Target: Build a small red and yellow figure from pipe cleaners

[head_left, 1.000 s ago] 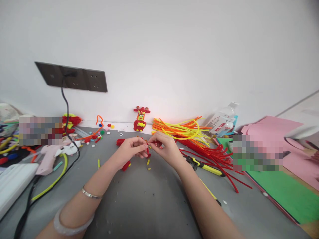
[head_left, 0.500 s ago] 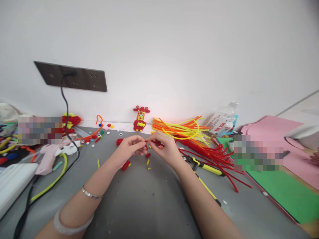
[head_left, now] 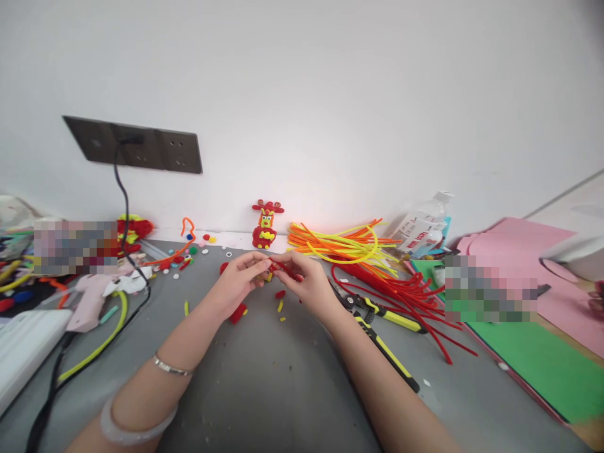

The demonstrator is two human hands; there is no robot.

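Note:
Both my hands meet over the middle of the grey table. My left hand pinches one end of a small red pipe-cleaner piece, and my right hand pinches the other end. Its fingers are closed round the red piece. Just below the hands lie short red and yellow offcuts and a red coiled bit. A small red and yellow pipe-cleaner figure stands against the wall behind the hands.
Yellow-handled pliers lie right of my right wrist. Beyond them are red pipe cleaners, an orange and yellow bundle, a plastic bottle, and pink and green foam sheets. A glue gun with a black cable lies left.
Both hands have shifted slightly up and left with the red piece. My right wrist has moved off the pliers, so more of them shows.

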